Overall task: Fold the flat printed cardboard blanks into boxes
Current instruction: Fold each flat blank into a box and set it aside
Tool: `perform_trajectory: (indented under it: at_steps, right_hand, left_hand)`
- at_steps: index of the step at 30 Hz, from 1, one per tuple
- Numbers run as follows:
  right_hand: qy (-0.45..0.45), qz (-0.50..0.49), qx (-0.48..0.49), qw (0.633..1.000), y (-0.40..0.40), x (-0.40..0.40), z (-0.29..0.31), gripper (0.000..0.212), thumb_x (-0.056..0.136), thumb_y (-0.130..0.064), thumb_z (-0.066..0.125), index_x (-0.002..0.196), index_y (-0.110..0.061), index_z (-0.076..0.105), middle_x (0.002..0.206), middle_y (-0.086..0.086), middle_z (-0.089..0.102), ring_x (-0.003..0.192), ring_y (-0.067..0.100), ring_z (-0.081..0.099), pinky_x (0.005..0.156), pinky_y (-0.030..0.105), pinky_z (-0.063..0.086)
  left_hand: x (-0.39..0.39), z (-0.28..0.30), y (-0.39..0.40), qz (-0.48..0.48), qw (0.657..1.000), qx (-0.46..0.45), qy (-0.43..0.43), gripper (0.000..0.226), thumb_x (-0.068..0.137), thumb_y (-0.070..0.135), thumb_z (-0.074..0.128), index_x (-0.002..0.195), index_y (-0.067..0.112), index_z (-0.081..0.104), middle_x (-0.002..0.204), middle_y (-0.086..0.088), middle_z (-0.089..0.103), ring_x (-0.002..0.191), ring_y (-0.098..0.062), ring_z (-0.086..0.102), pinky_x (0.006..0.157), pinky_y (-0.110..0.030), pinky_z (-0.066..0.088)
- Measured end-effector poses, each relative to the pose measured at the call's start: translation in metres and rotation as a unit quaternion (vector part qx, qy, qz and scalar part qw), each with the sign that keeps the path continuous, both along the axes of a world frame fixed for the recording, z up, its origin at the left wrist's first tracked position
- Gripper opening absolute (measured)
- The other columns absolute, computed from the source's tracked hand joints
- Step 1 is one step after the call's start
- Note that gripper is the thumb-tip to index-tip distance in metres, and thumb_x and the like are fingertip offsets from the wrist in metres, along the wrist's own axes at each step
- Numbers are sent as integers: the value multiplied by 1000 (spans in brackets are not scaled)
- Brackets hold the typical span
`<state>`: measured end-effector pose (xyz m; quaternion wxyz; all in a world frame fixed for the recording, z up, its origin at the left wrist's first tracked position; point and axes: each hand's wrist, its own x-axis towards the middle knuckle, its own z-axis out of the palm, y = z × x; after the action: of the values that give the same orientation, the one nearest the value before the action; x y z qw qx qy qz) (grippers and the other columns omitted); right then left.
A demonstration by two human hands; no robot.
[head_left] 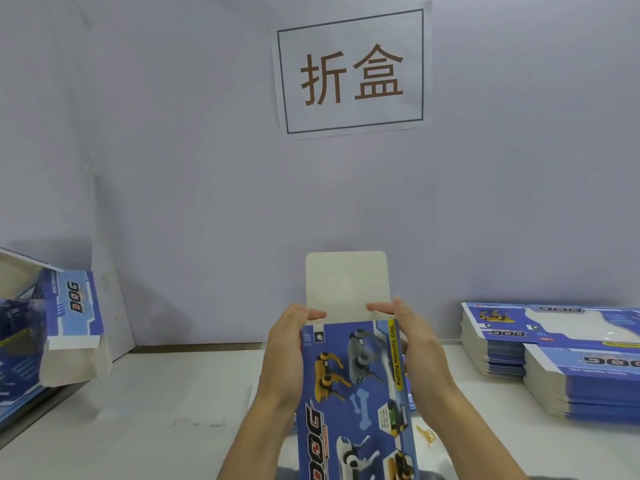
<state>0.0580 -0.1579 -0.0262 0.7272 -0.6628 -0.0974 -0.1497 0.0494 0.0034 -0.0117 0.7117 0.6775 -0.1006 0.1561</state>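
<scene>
A blue printed box (pixel 356 393) with robot-dog pictures stands on end in front of me, above the white table (pixel 156 403). Its plain cream top flap (pixel 347 282) points straight up, unfolded. My left hand (pixel 289 344) grips the box's upper left side, with fingertips curled over the open top edge. My right hand (pixel 412 341) grips the upper right side the same way, fingertips reaching inward over the opening. The inside of the box is hidden.
Stacks of flat printed blanks (pixel 561 362) lie on the table at the right. Folded boxes (pixel 65 327) lean at the left edge. A small yellow rubber band (pixel 427 435) lies near my right forearm. A paper sign (pixel 351 72) hangs on the grey wall behind.
</scene>
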Motion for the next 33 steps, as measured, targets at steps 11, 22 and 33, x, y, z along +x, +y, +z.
perform_trajectory:
  at_steps: [11,22,33]
  right_hand:
    - [-1,26,43,999,2,-2,10,34,99,-17,46,126,-37,53,84,16,66,71,19,68,58,32,57]
    - [-27,-3,120,992,3,-1,1,36,79,-37,44,73,-13,70,82,19,73,79,40,70,71,45,53]
    - [-36,46,18,998,-17,0,-4,79,73,-38,79,142,-44,40,105,-4,75,96,18,74,70,24,59]
  left_hand:
    - [-4,4,-6,-42,997,-64,28,39,101,13,36,121,43,50,73,0,74,64,-22,72,52,-29,56]
    - [-4,-2,-8,53,991,-123,12,44,100,22,37,61,18,56,82,-20,70,63,-29,67,58,-34,47]
    - [2,1,7,-4,985,-155,69,26,101,43,45,121,32,59,116,-8,71,99,-37,70,83,-55,56]
